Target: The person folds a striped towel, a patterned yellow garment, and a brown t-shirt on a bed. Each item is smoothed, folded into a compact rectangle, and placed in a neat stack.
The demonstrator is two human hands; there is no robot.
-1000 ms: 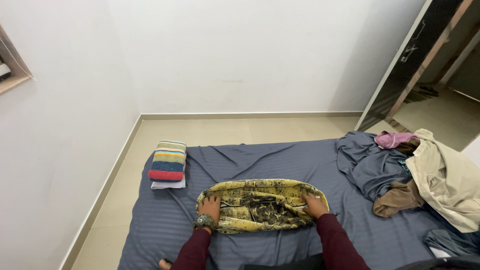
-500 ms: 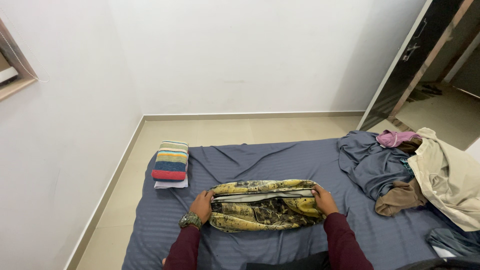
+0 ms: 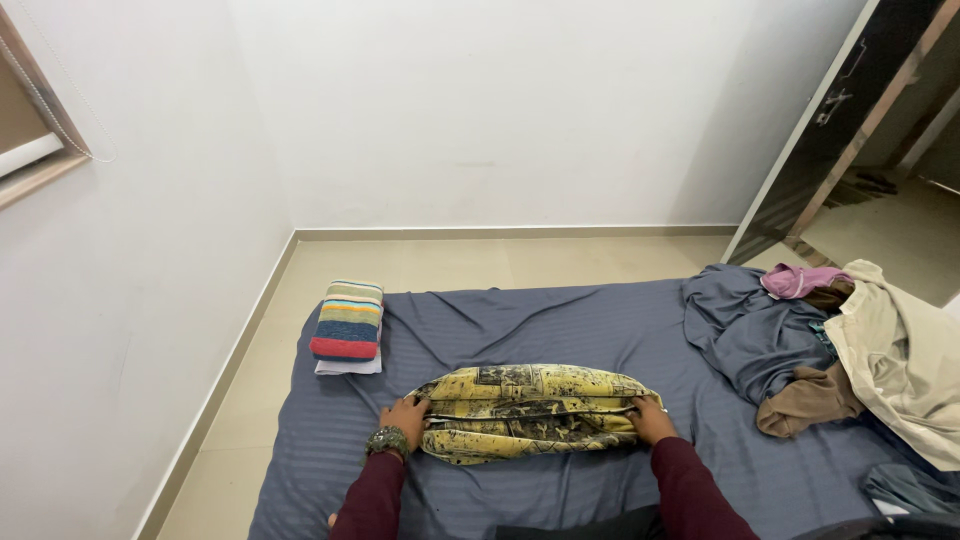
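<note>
A yellow cloth with black print (image 3: pixel 530 410) lies folded into a long narrow band on the blue-grey bedsheet (image 3: pixel 560 330). My left hand (image 3: pixel 404 420) rests on the cloth's left end, fingers pressed on its edge; a watch sits on that wrist. My right hand (image 3: pixel 652 420) grips the cloth's right end. Both arms wear dark maroon sleeves.
A folded striped towel on a white cloth (image 3: pixel 347 322) sits at the mattress's far left corner. A heap of clothes (image 3: pixel 850 350), beige, brown, pink and grey, lies at the right. White walls stand behind and left; a dark door (image 3: pixel 830 110) opens at right.
The cloth has been folded over once more toward me, from an open flat shape into a narrower band. Both hands moved from on top of it to its two ends.
</note>
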